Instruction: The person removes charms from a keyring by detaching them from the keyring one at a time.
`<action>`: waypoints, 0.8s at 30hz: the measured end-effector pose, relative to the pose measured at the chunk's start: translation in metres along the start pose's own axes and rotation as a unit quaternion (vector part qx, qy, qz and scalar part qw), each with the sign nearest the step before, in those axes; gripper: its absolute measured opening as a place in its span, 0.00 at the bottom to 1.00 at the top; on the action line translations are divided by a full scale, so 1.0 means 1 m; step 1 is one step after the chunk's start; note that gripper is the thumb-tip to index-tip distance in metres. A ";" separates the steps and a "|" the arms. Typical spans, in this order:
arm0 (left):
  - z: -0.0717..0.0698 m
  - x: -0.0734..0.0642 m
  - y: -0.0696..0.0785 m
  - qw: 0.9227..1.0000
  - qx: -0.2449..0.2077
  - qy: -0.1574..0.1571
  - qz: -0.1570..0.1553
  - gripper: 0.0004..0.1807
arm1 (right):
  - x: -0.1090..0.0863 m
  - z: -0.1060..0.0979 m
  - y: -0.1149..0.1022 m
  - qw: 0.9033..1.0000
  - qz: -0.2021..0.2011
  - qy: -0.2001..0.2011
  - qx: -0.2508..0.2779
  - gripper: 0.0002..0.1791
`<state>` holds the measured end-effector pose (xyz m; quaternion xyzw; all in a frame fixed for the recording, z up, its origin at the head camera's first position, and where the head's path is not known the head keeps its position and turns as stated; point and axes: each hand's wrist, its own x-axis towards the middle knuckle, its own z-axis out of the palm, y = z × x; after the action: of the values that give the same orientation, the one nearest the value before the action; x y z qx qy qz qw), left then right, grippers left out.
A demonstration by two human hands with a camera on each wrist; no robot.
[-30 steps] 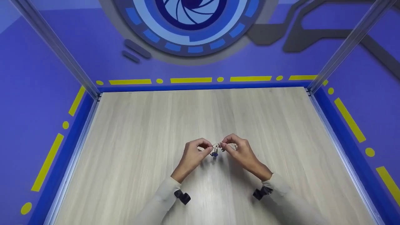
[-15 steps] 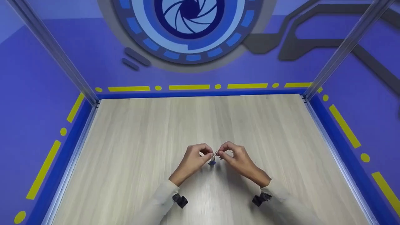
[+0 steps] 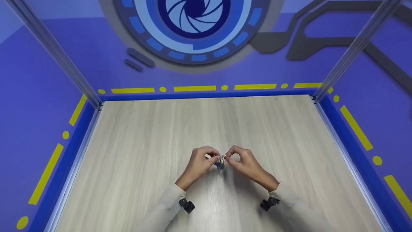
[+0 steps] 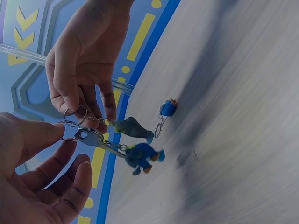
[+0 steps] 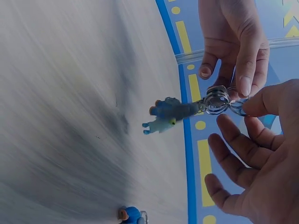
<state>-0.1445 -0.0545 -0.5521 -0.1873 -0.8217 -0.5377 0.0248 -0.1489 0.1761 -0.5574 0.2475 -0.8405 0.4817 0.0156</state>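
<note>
Both hands meet above the wooden table (image 3: 154,138). In the left wrist view, my left hand (image 3: 199,162) pinches a metal key ring (image 4: 69,136) between thumb and finger. A key (image 4: 91,137) and a small blue animal figure (image 4: 142,155) on a chain hang from it. My right hand (image 3: 249,162) pinches another ring (image 4: 74,113), whose chain carries a grey-green figure (image 4: 133,128). The rings touch or overlap; whether they are linked I cannot tell. The figures hang side by side, overlapping in the right wrist view.
A separate blue figure (image 4: 168,108) with its own ring (image 4: 159,129) shows apart from the hands, seemingly on the table below. Blue walls with metal corner posts (image 3: 351,51) enclose the table's back and sides. A small black camera (image 3: 186,205) sits on each wrist.
The hands have drawn slightly closer together, and the hanging figures now sit side by side below the fingertips. The head view has tilted a little upward.
</note>
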 end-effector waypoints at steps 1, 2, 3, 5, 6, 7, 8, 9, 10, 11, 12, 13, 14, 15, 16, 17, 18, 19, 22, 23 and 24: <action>0.000 0.000 0.000 1.000 -0.002 0.004 0.002 0.03 | 0.000 0.000 0.000 1.000 -0.001 0.002 -0.001 0.01; 0.000 0.000 0.001 1.000 -0.003 0.008 0.002 0.03 | 0.000 -0.001 0.000 1.000 -0.003 0.006 -0.003 0.01; 0.000 0.000 0.001 1.000 -0.004 0.012 0.002 0.03 | 0.000 -0.001 0.000 1.000 -0.005 0.011 -0.003 0.02; 0.000 0.000 0.001 1.000 -0.001 0.020 0.001 0.04 | 0.001 -0.001 0.000 1.000 -0.013 0.022 -0.002 0.03; 0.000 0.000 0.001 1.000 0.001 0.024 0.000 0.05 | 0.002 -0.001 0.000 0.999 -0.017 0.027 -0.001 0.05; 0.001 0.000 0.001 1.000 0.003 0.028 -0.001 0.06 | 0.002 0.000 0.000 0.999 -0.019 0.032 -0.002 0.06; 0.001 -0.001 0.001 0.999 0.004 0.032 -0.004 0.06 | 0.003 0.000 0.000 0.999 -0.021 0.037 -0.003 0.08; 0.001 -0.001 0.001 0.999 0.004 0.035 -0.006 0.06 | 0.003 0.001 0.000 0.999 -0.021 0.041 -0.004 0.09; 0.001 -0.001 0.001 0.999 0.003 0.038 -0.005 0.06 | 0.003 0.001 0.001 0.999 -0.022 0.043 -0.008 0.09; 0.002 -0.001 0.001 0.999 0.002 0.040 -0.004 0.06 | 0.003 0.002 0.001 0.999 -0.020 0.044 -0.014 0.09; 0.002 -0.001 0.000 0.999 0.000 0.041 -0.001 0.06 | 0.004 0.002 0.001 0.999 -0.018 0.043 -0.019 0.09; 0.003 -0.002 0.000 0.999 -0.002 0.042 0.003 0.06 | 0.004 0.003 0.001 0.999 -0.018 0.041 -0.027 0.08; 0.003 -0.002 0.000 0.999 -0.004 0.044 0.006 0.05 | 0.004 0.003 0.001 0.999 -0.017 0.039 -0.033 0.08; 0.004 -0.002 0.000 0.999 -0.007 0.045 0.009 0.05 | 0.004 0.004 0.001 0.998 -0.016 0.036 -0.039 0.08; 0.004 -0.002 -0.001 0.999 -0.009 0.047 0.011 0.05 | 0.004 0.004 0.001 0.998 -0.017 0.035 -0.044 0.07; 0.005 -0.003 -0.001 0.999 -0.010 0.049 0.011 0.04 | 0.005 0.005 0.001 0.998 -0.016 0.033 -0.046 0.07; 0.005 -0.003 -0.001 0.999 -0.012 0.051 0.010 0.05 | 0.005 0.005 0.001 0.998 -0.014 0.033 -0.046 0.07; 0.005 -0.004 -0.002 0.998 -0.012 0.053 0.007 0.05 | 0.004 0.005 0.000 0.998 -0.011 0.035 -0.045 0.08; 0.006 -0.007 -0.003 0.999 -0.013 0.052 -0.002 0.05 | 0.004 0.005 -0.001 0.999 0.003 0.039 -0.032 0.07; 0.006 -0.008 -0.003 0.999 -0.013 0.049 -0.005 0.05 | 0.003 0.005 -0.002 0.999 0.008 0.038 -0.027 0.07; 0.005 -0.009 -0.003 0.999 -0.013 0.046 -0.008 0.05 | 0.003 0.004 -0.002 0.999 0.011 0.038 -0.022 0.07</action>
<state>-0.1365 -0.0533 -0.5594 -0.1562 -0.8141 -0.5565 0.0557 -0.1497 0.1703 -0.5571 0.2192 -0.8525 0.4722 0.0472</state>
